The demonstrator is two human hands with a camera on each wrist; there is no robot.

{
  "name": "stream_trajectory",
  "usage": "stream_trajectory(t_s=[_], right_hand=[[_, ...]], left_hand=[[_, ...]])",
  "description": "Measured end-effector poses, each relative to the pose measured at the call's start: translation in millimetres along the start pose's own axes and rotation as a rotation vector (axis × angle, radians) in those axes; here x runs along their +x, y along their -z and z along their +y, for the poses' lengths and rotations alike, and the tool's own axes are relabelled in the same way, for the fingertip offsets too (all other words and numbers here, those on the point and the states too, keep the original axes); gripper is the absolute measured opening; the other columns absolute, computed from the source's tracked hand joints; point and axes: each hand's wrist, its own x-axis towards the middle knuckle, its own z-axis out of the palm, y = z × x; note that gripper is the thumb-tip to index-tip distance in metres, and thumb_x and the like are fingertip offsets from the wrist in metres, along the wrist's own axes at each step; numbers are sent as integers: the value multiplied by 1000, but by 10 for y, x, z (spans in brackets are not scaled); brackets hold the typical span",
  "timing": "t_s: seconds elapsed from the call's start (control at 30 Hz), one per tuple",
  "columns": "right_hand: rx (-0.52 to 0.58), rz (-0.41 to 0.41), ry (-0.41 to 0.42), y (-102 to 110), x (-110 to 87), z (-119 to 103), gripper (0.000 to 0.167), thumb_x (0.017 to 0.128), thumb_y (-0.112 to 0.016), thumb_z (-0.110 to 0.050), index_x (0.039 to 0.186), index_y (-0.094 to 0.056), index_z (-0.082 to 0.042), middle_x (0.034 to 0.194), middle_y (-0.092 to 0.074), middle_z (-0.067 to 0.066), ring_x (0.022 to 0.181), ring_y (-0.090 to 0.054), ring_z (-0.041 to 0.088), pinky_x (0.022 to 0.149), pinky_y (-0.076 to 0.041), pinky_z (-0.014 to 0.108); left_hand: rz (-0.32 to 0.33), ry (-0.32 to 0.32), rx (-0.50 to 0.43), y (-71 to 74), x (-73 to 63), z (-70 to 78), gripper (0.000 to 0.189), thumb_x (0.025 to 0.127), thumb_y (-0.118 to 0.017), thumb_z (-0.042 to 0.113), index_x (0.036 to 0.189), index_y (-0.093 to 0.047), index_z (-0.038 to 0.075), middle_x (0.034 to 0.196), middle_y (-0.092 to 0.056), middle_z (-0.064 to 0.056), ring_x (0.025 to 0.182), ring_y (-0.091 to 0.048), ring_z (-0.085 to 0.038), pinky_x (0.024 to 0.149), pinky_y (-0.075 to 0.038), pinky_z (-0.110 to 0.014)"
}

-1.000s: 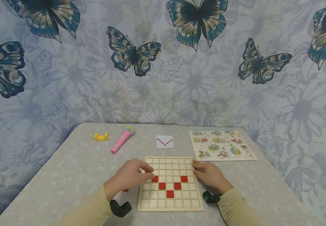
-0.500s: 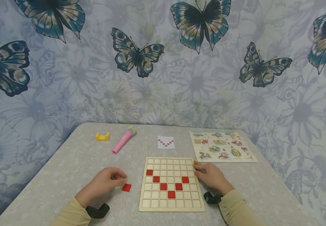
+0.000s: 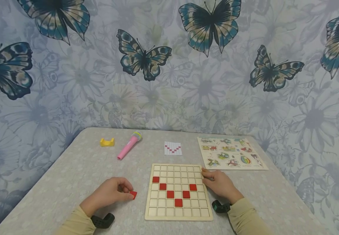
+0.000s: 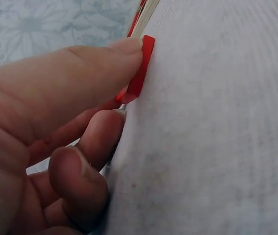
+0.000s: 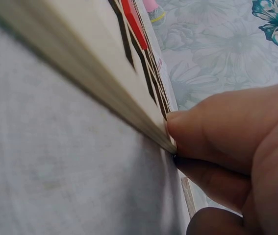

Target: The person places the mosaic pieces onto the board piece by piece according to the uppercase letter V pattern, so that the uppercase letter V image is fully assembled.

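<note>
My left hand (image 3: 107, 195) pinches a loose red square tile (image 3: 133, 194) on the table, left of the board. In the left wrist view the thumb presses the face of the red tile (image 4: 146, 68), and a finger lies partly hidden behind it. The light wooden grid board (image 3: 178, 218) lies flat in front of me. Several red tiles sit in its cells, forming a lopsided V. My right hand (image 3: 220, 185) grips the board's right edge near the far corner. In the right wrist view, its thumb rests on the board (image 5: 75, 44), with a finger below.
Behind the board lies a small pattern card (image 3: 173, 148) with a red V. A picture puzzle board (image 3: 231, 153) is at the back right. A pink toy microphone (image 3: 129, 145) and a yellow holder-like piece (image 3: 107, 142) lie at the back left. A patterned wall backs the table.
My left hand has moved left, away from the board, to the loose tile and now pinches it. A red tile shows in the board's left column. The right hand stays put.
</note>
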Motion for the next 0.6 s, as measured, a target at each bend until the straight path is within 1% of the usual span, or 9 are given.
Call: stream_trajectory(t_s=[0.13,0.33,0.53,0.6], right_hand=[[0,9,9,3,-3,-4,39,96,-73,-21,133,-69,-9,146,-60,0,139,-52,31,108,-46,53],[-3,8,5,-5,2,5,39,96,-72,-22,133,-69,-10,146,-60,-1,139,-52,32,107,-46,53],[3,5,-4,-5,1,8,39,96,-72,-23,133,-69,-10,146,-60,-2,140,-52,32,107,-46,54],[10,1,-8,-6,-1,7,39,96,-72,-22,133,-69,-10,146,-60,-2,140,-51,32,108,-45,54]], left_hand=[[-9,-23,-1,17,0,7,28,79,-90,30,94,-72,15,83,-66,3,75,-59,-14,65,-46,-25],[-5,-26,-17,24,-11,19,29,78,-91,28,93,-70,14,84,-67,2,74,-59,-14,63,-45,-26],[-1,-27,-45,20,-1,0,20,86,-84,26,93,-71,13,84,-68,1,76,-60,-16,65,-47,-27],[0,-18,-50,19,1,-6,18,88,-82,27,93,-71,13,84,-68,1,77,-60,-16,65,-47,-27]])
